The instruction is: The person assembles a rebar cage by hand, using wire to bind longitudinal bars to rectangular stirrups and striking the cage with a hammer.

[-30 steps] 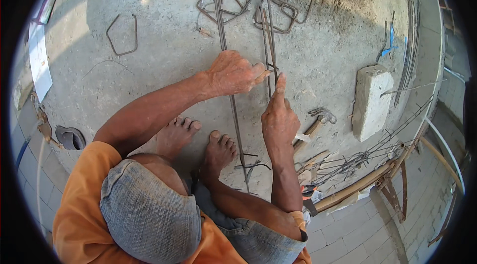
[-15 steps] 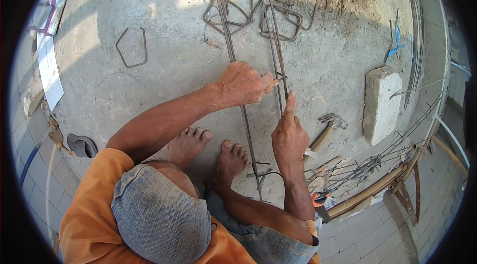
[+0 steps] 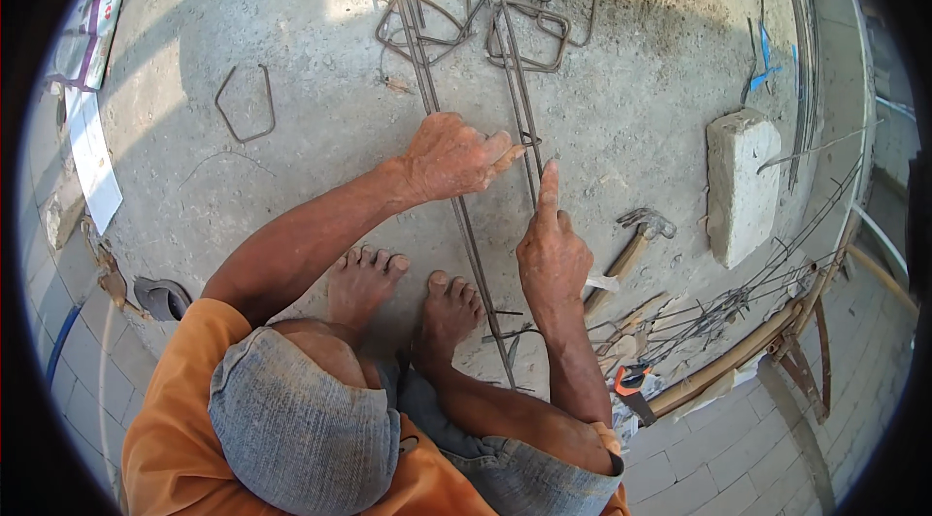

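The left hand (image 3: 449,159) rests loosely open on a long steel rod (image 3: 456,210) that lies on the grey concrete floor (image 3: 311,50). The right hand (image 3: 551,254) points one finger up along a second rod (image 3: 515,89), other fingers curled. A hammer (image 3: 631,239) and block (image 3: 743,186) lie nearby. Flat white and pink packages (image 3: 89,60) lie far left.

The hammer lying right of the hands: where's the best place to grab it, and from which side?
Grip the hammer on its wooden handle, likely around the middle. It lies flat on the concrete floor, steel head up and right, handle running down-left toward the right hand. Come from above with fingers across the handle; the lower end lies close to other tools, so the mid-handle looks clearer.
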Tool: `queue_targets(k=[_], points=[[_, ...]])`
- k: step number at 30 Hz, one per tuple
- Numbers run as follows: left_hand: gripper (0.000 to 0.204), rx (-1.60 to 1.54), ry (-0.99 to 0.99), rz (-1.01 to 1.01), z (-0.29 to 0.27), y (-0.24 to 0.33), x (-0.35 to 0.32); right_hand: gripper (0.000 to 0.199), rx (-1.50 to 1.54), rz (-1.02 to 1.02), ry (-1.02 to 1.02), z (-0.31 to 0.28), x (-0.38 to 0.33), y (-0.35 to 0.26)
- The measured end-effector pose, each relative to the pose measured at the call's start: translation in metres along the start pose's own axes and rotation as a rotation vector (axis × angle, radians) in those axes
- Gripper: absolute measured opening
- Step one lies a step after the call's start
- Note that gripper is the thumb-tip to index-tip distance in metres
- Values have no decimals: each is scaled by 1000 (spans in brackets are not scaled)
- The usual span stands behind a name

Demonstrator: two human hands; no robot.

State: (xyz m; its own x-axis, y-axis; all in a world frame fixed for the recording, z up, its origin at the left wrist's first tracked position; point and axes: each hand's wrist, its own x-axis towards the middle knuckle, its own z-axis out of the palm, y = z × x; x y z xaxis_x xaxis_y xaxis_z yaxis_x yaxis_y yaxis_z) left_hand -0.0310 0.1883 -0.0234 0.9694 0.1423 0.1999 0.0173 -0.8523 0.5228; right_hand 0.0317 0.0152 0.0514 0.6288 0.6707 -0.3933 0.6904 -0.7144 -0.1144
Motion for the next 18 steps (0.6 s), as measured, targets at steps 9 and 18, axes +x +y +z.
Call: queue_targets(k=[9,18], points=[[36,-28,17,-14,2,-2,-2,66,56,14,23,5,-9,0],[30,2,18,-14,-1,-1,1,74,41,-16,86,10,-17,6]])
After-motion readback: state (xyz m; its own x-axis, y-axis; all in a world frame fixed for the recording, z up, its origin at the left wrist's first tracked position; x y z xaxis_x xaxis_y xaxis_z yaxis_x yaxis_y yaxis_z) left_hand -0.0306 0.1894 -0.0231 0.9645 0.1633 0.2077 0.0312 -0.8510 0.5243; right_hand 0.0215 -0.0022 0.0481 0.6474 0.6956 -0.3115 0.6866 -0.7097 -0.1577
